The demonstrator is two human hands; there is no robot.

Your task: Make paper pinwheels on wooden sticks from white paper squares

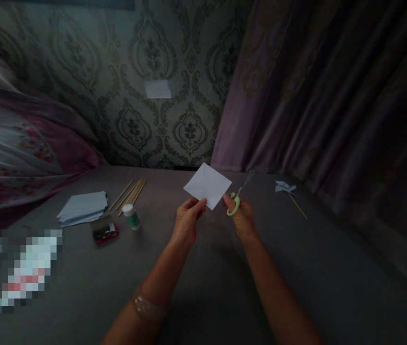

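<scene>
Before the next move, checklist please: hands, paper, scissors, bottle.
1. Paper gripped by the left hand: ok.
2. Scissors in the right hand: ok.
3. Blades pointing away from the left hand: ok, angled toward the wall.
4. Blades on the paper: not ok, off to its right.
5. Blades fully closed: cannot tell, too blurred.
6. Bottle upright: ok, left of the left hand.
</scene>
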